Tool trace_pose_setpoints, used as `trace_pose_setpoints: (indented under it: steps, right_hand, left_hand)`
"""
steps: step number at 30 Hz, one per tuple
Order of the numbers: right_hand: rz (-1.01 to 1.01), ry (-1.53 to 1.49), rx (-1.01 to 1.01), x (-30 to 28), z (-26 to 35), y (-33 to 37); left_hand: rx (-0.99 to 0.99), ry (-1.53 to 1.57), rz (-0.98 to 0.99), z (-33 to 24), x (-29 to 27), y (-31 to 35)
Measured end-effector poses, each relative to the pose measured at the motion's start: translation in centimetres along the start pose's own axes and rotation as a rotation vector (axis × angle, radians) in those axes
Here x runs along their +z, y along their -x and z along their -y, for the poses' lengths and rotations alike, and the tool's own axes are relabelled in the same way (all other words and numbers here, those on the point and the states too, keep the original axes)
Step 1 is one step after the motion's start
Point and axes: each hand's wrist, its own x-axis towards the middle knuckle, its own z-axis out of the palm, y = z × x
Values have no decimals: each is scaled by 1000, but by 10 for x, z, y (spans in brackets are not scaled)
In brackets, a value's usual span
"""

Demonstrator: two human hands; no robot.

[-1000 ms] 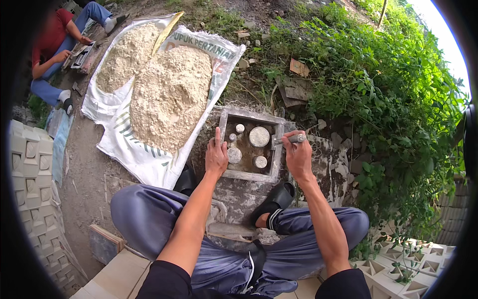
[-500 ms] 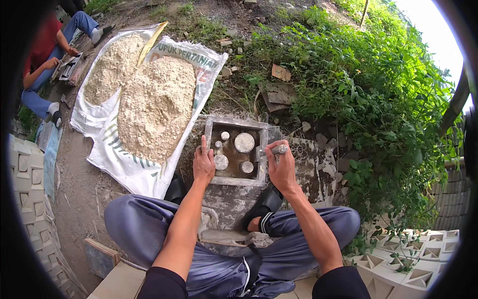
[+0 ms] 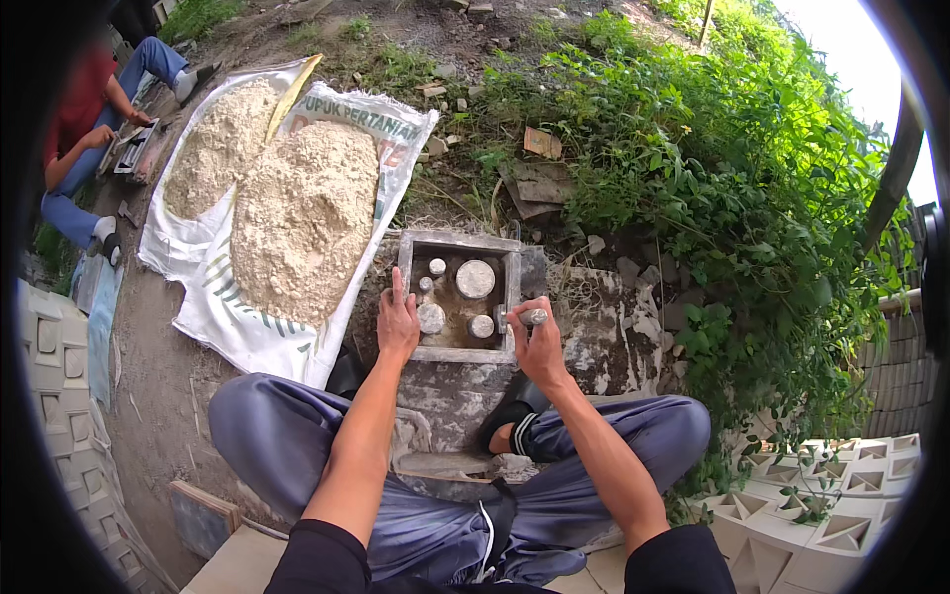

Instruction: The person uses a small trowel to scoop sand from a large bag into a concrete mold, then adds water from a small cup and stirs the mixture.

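A square grey mould frame (image 3: 460,353) lies on the ground in front of me, with several round pale plugs of different sizes inside, the largest plug (image 3: 475,279) at upper right. At its left wall, my left hand (image 3: 398,327) grips the rim, forefinger stretched along it and thumb toward the inside. My right hand (image 3: 540,346) is closed round the thick, round grey handle (image 3: 533,317) of a small hand tool. The tool's flat blade (image 3: 501,319) meets the frame's right wall; the hand hides part of the tool.
Pale crumbly powder (image 3: 307,213) is heaped on a white sack (image 3: 346,342) at left. Beyond sits a co-worker (image 3: 84,109) with another small frame (image 3: 134,148). Leafy plants (image 3: 732,188) crowd the right. Patterned pale blocks (image 3: 792,505) stand lower right, more blocks (image 3: 59,396) far left.
The view has shifted a little, so the scene sits slightly further left. Both hands keep their places at the frame; the right hand with its tool has moved slightly nearer me along the right wall.
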Motion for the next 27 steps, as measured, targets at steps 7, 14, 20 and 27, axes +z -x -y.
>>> trace_pose_setpoints:
  steps: [7,14,20,27]
  right_hand:
    - [11,1,107,-9,27,-9]
    - [58,-1,222,-3,9,-4]
    - [34,37,118,-1,9,-6]
    - [-8,-50,261,-9,15,-28]
  left_hand:
    - [47,-29,-52,6,-1,1]
    - [-7,-30,-16,-2,1,0]
    - [-7,32,29,-6,-4,-1]
    - [10,-6,5,-2,-3,-3]
